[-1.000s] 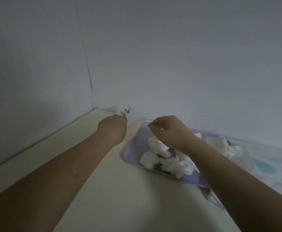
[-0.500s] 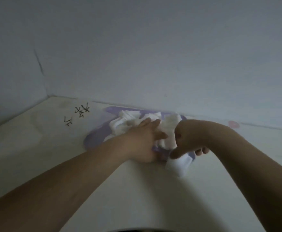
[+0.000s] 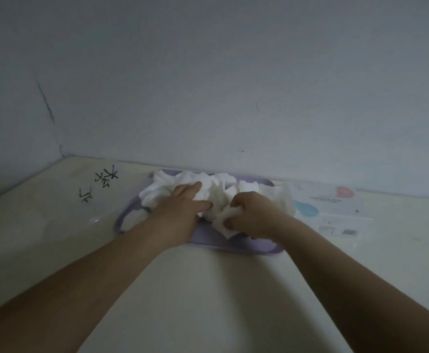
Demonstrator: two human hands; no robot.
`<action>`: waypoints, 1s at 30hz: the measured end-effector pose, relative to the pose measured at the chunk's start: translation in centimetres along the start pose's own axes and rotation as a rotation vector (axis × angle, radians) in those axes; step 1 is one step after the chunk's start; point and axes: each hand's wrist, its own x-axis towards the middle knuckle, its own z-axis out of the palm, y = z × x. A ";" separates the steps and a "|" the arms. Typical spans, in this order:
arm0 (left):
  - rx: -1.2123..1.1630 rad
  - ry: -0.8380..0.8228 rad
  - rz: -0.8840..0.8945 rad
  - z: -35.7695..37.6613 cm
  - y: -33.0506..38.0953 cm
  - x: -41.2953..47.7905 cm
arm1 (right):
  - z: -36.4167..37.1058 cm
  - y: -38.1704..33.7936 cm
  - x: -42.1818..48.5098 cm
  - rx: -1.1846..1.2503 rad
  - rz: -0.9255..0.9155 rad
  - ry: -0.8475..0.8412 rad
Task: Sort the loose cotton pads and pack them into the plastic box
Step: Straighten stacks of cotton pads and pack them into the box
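A heap of loose white cotton pads (image 3: 208, 184) lies on a lilac tray (image 3: 233, 244) near the back wall. My left hand (image 3: 183, 207) lies flat on the left part of the heap, fingers straight. My right hand (image 3: 254, 215) has its fingers curled round a small stack of white pads (image 3: 223, 222) at the heap's front. A clear plastic box (image 3: 81, 215) stands left of the tray, faint against the table.
The cream table (image 3: 208, 289) meets grey walls at the back and left. Black handwriting (image 3: 101, 184) marks the clear box area. To the right of the tray lies a clear printed package (image 3: 335, 207) with pink and blue spots.
The view has shifted right and the tray now sits centred. My left hand came from the table corner onto the heap. My right hand took hold of a stack of pads.
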 end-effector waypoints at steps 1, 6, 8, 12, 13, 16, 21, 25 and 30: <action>0.005 -0.021 -0.035 -0.2 -0.1 -0.1 | 0.8 0.0 0.2 0.006 -0.004 0.018; -0.105 0.170 -0.036 -2.2 3.1 0.1 | 1.5 0.3 -1.4 -0.227 -0.118 0.334; -0.145 0.298 0.021 -2.8 4.6 1.1 | -1.0 1.4 -2.2 -0.227 -0.124 0.372; -0.252 0.307 0.138 -2.4 9.6 3.2 | -5.8 6.2 -3.1 0.093 -0.084 0.617; -0.268 0.288 0.194 -1.8 11.1 3.9 | -6.5 8.0 -3.1 0.101 -0.049 0.729; -0.217 0.135 0.306 0.3 14.8 5.5 | -6.6 12.7 -3.3 0.043 0.123 0.828; -0.010 -0.017 0.311 2.2 18.5 9.2 | -5.0 17.4 -3.8 0.282 0.260 0.866; 0.065 0.061 0.294 3.8 20.1 11.2 | -5.2 19.3 -4.0 0.651 0.306 0.864; 0.129 0.243 0.267 5.1 21.0 12.1 | -4.8 20.0 -4.0 0.774 0.316 0.840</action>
